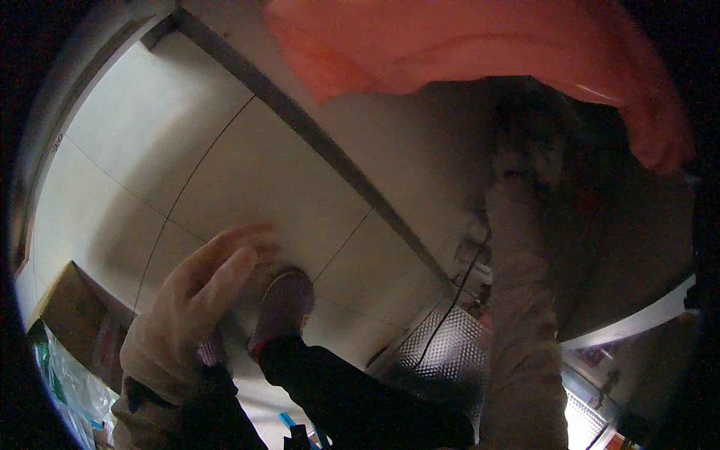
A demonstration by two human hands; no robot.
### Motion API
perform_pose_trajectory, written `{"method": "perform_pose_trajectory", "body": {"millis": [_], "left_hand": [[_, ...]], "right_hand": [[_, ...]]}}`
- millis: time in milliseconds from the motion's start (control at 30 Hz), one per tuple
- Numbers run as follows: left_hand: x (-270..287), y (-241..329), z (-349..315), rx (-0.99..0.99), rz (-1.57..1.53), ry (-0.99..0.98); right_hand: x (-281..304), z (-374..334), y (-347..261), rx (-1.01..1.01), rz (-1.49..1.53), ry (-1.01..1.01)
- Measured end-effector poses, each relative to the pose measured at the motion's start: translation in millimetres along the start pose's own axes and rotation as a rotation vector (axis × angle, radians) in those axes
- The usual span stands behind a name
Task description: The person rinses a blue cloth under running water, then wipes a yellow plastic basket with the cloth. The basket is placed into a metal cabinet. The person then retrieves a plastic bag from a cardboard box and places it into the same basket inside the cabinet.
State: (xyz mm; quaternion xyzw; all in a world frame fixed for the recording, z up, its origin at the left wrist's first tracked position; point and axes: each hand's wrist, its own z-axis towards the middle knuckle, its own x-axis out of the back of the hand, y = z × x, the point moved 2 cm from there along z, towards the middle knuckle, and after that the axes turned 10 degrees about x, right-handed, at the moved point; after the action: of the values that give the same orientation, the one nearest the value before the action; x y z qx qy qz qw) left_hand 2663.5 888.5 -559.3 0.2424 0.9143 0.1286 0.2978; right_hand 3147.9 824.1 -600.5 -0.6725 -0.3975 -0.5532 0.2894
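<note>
My left hand [225, 274] hangs in the air above the tiled floor, over my shoes. It holds nothing; its fingers are stretched out and a little blurred at the tips. My right arm reaches far forward into a dark space beneath an orange-red plastic sheet or cloth [465, 52]. At the end of that arm my right hand [516, 159] is next to a dim, greyish, crumpled-looking thing [551, 150]. Shadow hides its fingers, so I cannot make out what they touch.
A dark strip [300, 135] crosses the pale tiled floor [195, 172] diagonally. At the lower left stands a cardboard box [71, 307] beside clear plastic bags [75, 382]. A shiny, dimpled metallic surface [442, 345] with a thin dark cord [450, 307] lies beside my right forearm.
</note>
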Motion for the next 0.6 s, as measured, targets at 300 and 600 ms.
{"method": "perform_pose_trajectory", "body": {"millis": [300,600], "left_hand": [[-8,3,5,-0.124,0.166,-0.054],[-1,-3,-1,-0.09,0.006,-0.063]], "right_hand": [[-12,-65,-92,0.378,-0.064,0.189],[-18,-97,-59,0.261,-0.201,0.175]]}}
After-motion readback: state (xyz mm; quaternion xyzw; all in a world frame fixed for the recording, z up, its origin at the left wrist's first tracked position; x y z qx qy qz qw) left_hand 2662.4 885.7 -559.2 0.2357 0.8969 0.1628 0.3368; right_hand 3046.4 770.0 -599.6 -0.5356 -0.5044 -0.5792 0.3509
